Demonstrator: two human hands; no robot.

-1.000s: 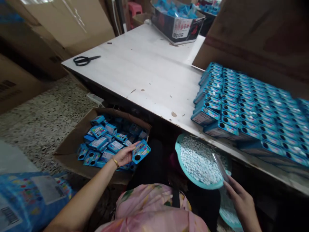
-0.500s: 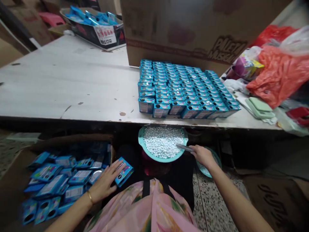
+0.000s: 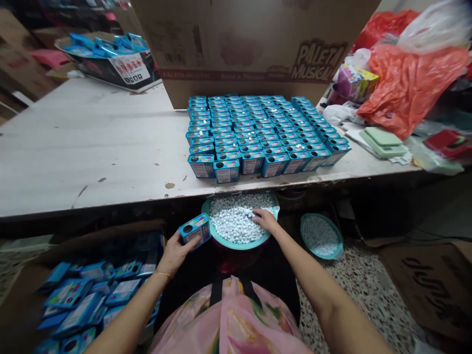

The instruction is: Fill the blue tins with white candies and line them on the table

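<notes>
Blue rectangular box (image 3: 197, 228) pinched in left hand (image 3: 175, 252); right hand (image 3: 266, 220), grip unclear, touches pebbly white pellets (image 3: 234, 223).

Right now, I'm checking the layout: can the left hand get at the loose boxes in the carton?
Probably yes: the carton lies open-topped close beside the left hand, its loose boxes exposed, though that hand holds a blue box.

Boxes (image 3: 258, 135) stand on the table (image 3: 125, 147) behind the basin (image 3: 236, 245)
</notes>
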